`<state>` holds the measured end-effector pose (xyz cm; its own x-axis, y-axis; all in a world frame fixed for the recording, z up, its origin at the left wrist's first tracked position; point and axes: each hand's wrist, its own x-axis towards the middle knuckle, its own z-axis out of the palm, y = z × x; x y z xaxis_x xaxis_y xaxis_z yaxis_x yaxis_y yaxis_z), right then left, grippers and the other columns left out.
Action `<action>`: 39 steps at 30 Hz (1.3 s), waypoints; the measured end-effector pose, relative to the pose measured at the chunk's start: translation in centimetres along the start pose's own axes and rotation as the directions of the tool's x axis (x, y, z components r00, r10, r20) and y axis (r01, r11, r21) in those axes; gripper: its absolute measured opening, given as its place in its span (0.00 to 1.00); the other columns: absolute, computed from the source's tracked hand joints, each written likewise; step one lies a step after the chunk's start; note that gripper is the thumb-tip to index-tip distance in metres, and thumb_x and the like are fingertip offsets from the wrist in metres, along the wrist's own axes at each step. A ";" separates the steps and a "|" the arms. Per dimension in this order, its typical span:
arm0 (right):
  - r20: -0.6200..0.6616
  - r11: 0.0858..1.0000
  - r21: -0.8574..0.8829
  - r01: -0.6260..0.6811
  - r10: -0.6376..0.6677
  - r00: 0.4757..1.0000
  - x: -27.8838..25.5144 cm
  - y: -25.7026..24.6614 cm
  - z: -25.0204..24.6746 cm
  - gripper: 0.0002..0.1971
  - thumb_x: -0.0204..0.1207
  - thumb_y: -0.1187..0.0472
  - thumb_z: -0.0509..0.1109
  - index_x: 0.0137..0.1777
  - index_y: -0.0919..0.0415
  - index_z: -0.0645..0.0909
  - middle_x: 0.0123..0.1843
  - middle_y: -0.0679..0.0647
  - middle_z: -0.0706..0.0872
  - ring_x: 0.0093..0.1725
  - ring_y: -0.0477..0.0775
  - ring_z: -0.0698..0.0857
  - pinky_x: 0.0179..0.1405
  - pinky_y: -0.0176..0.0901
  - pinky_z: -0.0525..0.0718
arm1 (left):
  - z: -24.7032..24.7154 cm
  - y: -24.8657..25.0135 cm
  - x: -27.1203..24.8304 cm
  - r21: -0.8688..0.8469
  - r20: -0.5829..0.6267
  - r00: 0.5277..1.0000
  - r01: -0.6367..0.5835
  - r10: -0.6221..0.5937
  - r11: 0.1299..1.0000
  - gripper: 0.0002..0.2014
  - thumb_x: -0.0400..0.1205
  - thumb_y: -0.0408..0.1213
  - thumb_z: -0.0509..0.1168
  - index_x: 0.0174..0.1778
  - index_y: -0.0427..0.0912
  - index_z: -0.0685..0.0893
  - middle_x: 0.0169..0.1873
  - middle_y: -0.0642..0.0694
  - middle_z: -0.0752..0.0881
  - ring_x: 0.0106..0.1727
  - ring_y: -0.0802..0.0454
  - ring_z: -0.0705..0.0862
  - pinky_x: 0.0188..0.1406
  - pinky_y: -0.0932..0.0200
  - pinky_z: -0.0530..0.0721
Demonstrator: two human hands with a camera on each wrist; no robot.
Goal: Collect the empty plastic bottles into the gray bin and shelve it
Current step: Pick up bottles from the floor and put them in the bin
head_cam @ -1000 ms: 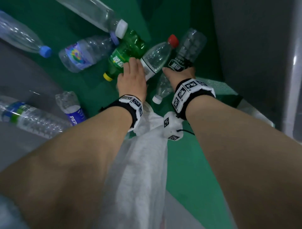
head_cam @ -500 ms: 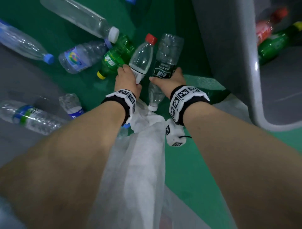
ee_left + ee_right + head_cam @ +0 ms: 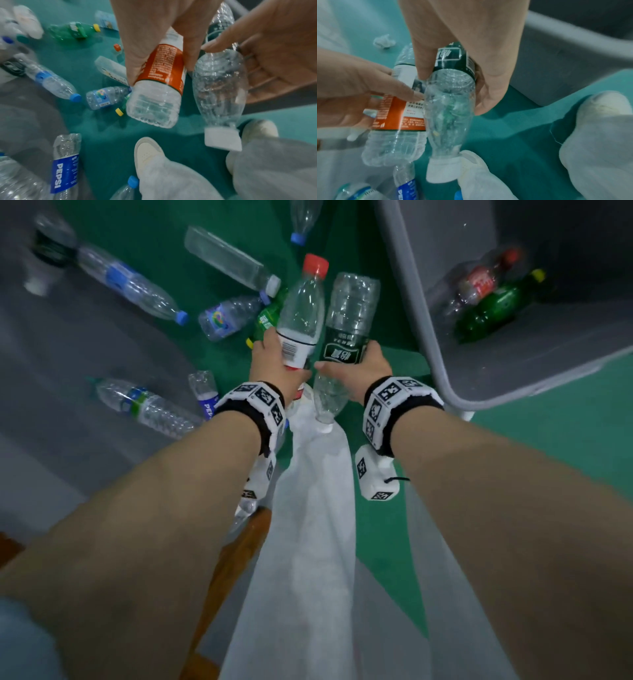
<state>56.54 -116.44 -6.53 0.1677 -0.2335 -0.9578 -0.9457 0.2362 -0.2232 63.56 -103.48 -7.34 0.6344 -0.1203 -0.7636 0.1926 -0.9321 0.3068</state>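
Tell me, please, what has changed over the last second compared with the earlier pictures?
Both hands have lifted their bottles off the green floor: the left hand grips the clear red-capped plastic bottle, the right hand the clear dark-labelled plastic bottle, cap down. The gray bin has come into view at right. The other bottles still lie scattered.

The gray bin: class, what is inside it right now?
Inside the gray bin lie a green bottle with a yellow cap and a clear bottle with a red label. The bin's near wall and the picture's edge hide the rest.
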 end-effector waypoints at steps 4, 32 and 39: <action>0.036 0.991 0.107 -0.082 0.078 0.996 -4.3 -1.8 -3.7 0.39 0.54 0.46 0.85 0.64 0.51 0.71 0.56 0.48 0.84 0.55 0.55 0.86 0.61 0.59 0.85 | -3.2 4.2 -3.4 -0.025 0.005 1.000 0.004 -0.004 1.000 0.38 0.63 0.37 0.79 0.69 0.43 0.71 0.60 0.40 0.79 0.58 0.45 0.81 0.63 0.50 0.81; -0.178 0.915 0.377 -0.146 0.226 0.958 -0.5 -1.5 -30.3 0.39 0.65 0.48 0.81 0.71 0.62 0.67 0.60 0.53 0.82 0.56 0.54 0.84 0.55 0.45 0.81 | 8.1 35.9 -0.9 0.279 0.126 0.979 -0.192 0.162 0.941 0.34 0.68 0.38 0.75 0.69 0.44 0.71 0.61 0.41 0.77 0.54 0.48 0.79 0.48 0.65 0.74; -0.191 0.834 0.528 -0.161 0.302 0.934 4.0 -2.8 -28.7 0.36 0.63 0.48 0.82 0.68 0.60 0.71 0.56 0.51 0.84 0.52 0.53 0.85 0.56 0.46 0.83 | 10.1 36.6 4.6 0.416 0.240 0.956 -0.259 0.169 0.872 0.33 0.69 0.40 0.75 0.69 0.43 0.71 0.57 0.43 0.75 0.48 0.50 0.74 0.46 0.64 0.74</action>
<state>51.90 -145.14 -4.49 -0.1821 -0.3271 -0.9273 -0.6686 0.7327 -0.1272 65.99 -141.64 -5.38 0.4594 -0.3547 -0.8143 -0.3073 -0.9237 0.2290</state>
